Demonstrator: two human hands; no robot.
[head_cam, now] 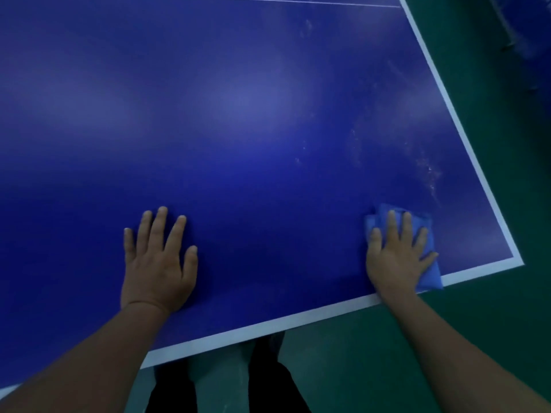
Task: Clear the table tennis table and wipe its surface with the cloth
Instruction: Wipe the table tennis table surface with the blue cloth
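The blue table tennis table (pixel 238 114) fills most of the view, with a white border line along its near and right edges. My right hand (pixel 398 257) presses flat, fingers spread, on a folded blue cloth (pixel 429 272) near the table's near right corner. My left hand (pixel 158 260) lies flat on the bare surface, fingers apart, holding nothing. Pale dusty smears (pixel 429 171) mark the surface beyond the cloth, close to the right edge.
Green floor (pixel 492 308) surrounds the table on the right and in front. My dark trouser legs (pixel 268 380) stand just below the near edge. A thin white line (pixel 283 0) crosses the table at the far end.
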